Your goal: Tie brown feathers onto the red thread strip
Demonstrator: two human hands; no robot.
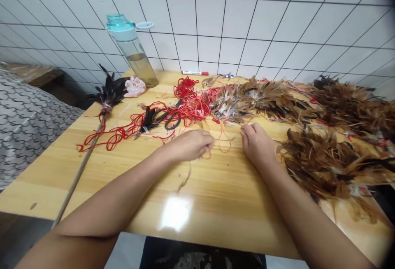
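One wooden surface [216, 207] before you, white tiled wall [243, 19] behind, your left hand [196, 144] curled on red thread [210, 154], your right hand [259, 143] loosely curled, contents unclear, brown feathers [330, 162] alongside

A single camera, worn on the person's head, looks forward and down over a glossy, pale-yellow wooden table [216, 186], close enough for the person's dark-clothed lap [200, 256] to show at the bottom margin. The forearms enter from the lower left and lower right, placing the bare left hand [197, 144] and bare right hand [259, 145] near mid-frame. Farther off, a white tiled wall with dark grout lines [211, 17] spans the top, its lines fanning outward in the wide view.
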